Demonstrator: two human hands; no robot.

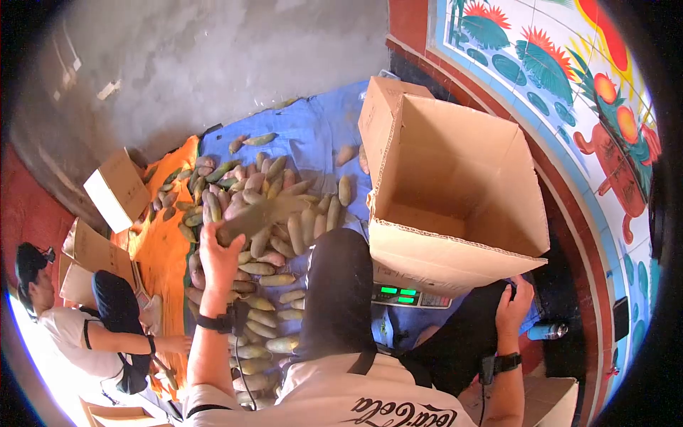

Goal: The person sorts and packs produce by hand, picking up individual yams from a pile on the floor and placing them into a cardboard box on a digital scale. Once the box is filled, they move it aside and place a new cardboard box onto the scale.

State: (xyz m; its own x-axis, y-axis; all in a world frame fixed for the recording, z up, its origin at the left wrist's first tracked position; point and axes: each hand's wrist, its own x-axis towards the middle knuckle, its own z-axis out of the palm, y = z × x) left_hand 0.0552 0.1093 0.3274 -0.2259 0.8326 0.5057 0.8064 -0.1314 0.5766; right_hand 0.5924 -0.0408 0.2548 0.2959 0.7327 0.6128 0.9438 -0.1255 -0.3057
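Note:
My left hand (219,257) is raised over the vegetable pile, thumb and fingers around the near end of a long green radish (260,218) blurred by motion. Beneath it spreads a heap of radishes (277,280), green and pinkish, on blue and orange cloths. My right hand (515,306) rests at my right knee beside the lower corner of a large cardboard box (455,249). Its fingers are apart and nothing shows in them. The box stands with its top open; its inside shows bare cardboard. Under its near side is a digital scale (405,294) with lit green figures.
A person (78,334) works at the left, one hand by the orange cloth (160,245). Smaller cartons (117,188) stand at the left wall. A blue bottle (546,331) lies right of my knee; another carton (548,400) is at lower right. A painted tile wall (548,64) curves along the right.

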